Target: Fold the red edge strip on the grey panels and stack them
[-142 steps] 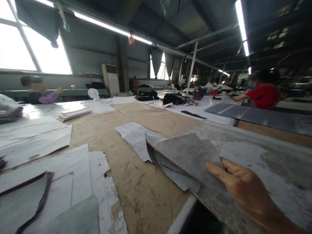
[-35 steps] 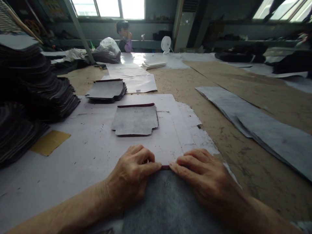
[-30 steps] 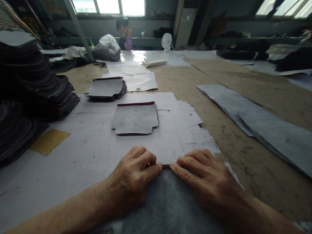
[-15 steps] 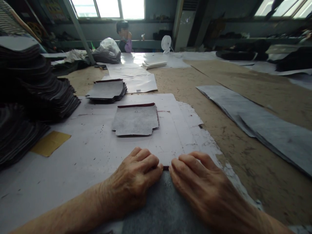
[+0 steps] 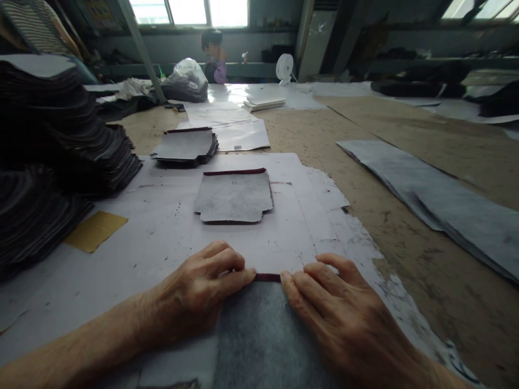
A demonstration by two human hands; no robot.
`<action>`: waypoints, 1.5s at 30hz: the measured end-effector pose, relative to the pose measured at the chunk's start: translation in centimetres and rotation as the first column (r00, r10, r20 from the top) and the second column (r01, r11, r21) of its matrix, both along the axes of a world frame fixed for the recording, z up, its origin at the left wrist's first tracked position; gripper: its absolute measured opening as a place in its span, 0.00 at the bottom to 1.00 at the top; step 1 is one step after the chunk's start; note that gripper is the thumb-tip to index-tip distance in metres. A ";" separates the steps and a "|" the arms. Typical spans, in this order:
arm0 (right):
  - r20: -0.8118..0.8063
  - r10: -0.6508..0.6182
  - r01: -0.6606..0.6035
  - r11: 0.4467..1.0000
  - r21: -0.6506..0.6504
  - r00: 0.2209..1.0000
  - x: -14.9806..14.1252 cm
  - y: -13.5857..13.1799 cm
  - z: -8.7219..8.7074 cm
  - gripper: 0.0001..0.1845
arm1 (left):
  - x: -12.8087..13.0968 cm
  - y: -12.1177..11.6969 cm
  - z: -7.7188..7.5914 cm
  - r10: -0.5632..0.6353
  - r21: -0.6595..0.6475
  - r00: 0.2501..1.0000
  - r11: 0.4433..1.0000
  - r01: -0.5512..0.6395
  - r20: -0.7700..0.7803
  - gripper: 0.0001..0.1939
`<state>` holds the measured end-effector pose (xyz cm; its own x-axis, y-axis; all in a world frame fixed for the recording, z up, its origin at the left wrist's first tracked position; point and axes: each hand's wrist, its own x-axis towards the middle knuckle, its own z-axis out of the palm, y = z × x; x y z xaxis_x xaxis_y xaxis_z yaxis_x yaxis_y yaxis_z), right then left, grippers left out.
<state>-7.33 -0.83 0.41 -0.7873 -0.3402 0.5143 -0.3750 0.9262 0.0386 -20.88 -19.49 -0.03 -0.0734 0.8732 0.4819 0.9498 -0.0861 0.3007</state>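
Cloth [image 5: 259, 329] flat on white paper [image 5: 158, 237], maroon edge [image 5: 267, 277] crosswise at far end, near end out of view, long axis uncertain; left hand [image 5: 197, 289] and right hand [image 5: 344, 313] apart, half-curled, touching that edge, whether pinching or pressing unclear.

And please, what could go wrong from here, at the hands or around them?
The left hand and right hand both touch the dark red edge of the grey sheet, so uneven pressure might crease it. The tall pile has a ragged side and could perhaps slip.

Grey panel [image 5: 259, 335] (near end) out of frame
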 end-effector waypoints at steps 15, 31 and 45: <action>-0.025 -0.051 0.056 0.961 0.273 0.998 -0.8 -2.0 1.6 0.21 | 0.1 0.2 0.0 -0.038 -0.009 0.998 0.999 0.038 -0.052 0.13; 0.088 0.139 -0.136 0.990 -0.037 0.986 -2.6 -1.5 -0.2 0.18 | 3.0 -2.6 -0.5 0.108 0.106 0.993 0.989 -0.103 -0.047 0.14; 0.289 0.145 -0.131 0.989 -0.066 0.946 -3.7 -1.2 0.6 0.26 | 3.8 -3.3 0.6 0.178 -0.060 0.976 0.981 -0.187 -0.125 0.13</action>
